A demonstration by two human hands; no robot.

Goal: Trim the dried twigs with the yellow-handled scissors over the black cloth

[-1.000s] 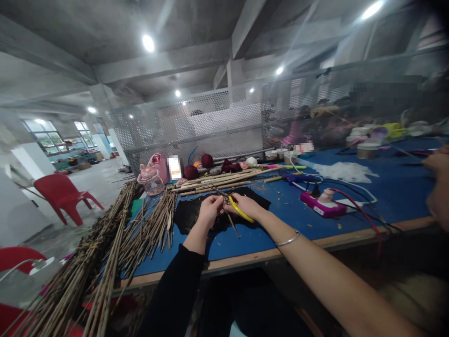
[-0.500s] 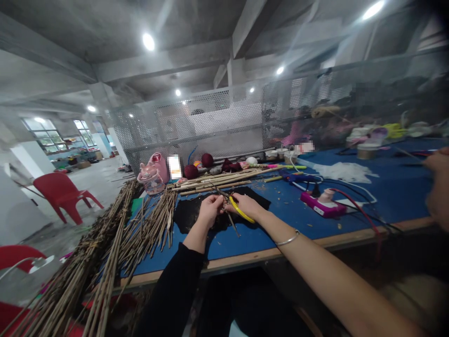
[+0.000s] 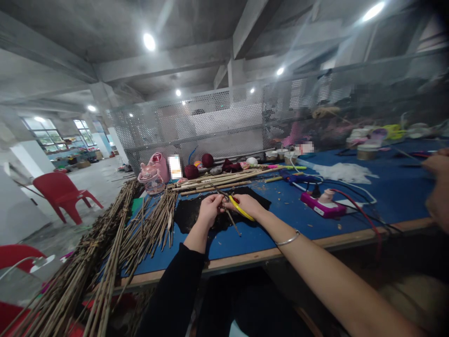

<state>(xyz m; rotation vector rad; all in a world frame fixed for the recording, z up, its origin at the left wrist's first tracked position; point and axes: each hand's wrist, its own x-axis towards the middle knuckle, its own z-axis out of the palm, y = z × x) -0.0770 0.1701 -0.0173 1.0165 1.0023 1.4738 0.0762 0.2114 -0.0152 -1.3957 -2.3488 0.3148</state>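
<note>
Here, the left hand (image 3: pixel 209 209) pinches one stick (image 3: pixel 234 223), the right hand (image 3: pixel 247 204) grips one yellow-handled tool (image 3: pixel 241 211).

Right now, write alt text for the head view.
A right hand gripping a yellow-handled tool and a left hand meet at a thin stick over black cloth on a blue table. Sticks lie piled at left.

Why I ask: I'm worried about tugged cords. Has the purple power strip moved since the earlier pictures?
No, the purple power strip shows no visible shift against the table's wooden front edge.
</note>
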